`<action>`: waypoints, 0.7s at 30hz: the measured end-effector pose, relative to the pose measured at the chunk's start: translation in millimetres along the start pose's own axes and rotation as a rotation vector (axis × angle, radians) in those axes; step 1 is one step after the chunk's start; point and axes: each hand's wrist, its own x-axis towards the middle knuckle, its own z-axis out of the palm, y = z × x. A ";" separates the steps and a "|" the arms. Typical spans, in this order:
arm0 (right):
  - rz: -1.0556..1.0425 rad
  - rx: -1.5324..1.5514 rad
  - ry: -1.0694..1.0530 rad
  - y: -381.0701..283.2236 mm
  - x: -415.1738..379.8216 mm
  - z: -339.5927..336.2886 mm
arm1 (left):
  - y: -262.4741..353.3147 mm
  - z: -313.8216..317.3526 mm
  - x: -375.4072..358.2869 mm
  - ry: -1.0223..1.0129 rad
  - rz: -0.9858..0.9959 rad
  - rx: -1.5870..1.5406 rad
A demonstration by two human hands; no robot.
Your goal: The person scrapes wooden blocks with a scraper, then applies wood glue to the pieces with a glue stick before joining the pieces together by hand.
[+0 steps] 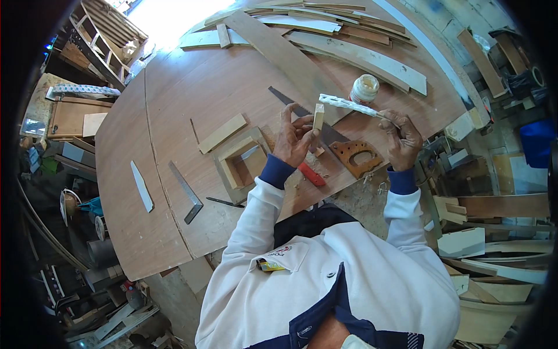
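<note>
My left hand point(295, 138) pinches a small wooden block point(318, 117) upright above the table. From the right, my right hand point(402, 139) grips a thin stick point(349, 104) whose far part is coated in white glue-like stuff; its tip points at the top of the block. Behind the stick stands an open glass jar point(365, 89) with pale contents. Under and between my hands lies a handsaw point(356, 157) with a wooden handle. A red tool point(311, 174) rests below my left hand. Left of that hand is a small wooden frame point(239, 163).
The wooden table point(174, 116) carries a try square point(187, 195), a white pointed strip point(141, 186), a wood piece point(222, 134) and a dark pencil-like item point(225, 202). Long boards point(360, 58) are stacked at the back. Offcuts point(494, 256) lie at the right.
</note>
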 end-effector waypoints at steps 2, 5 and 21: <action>-0.131 -0.135 -0.058 -7.9 4.3 -1.3 | -0.2 -0.7 0.1 0.006 -0.008 -0.020; -0.292 -0.317 -0.103 -12.0 6.6 -0.1 | -1.1 -3.3 -1.1 0.003 -0.010 -0.034; 0.746 0.491 0.322 11.7 -5.6 11.6 | -13.7 -3.6 -6.3 0.036 0.112 0.125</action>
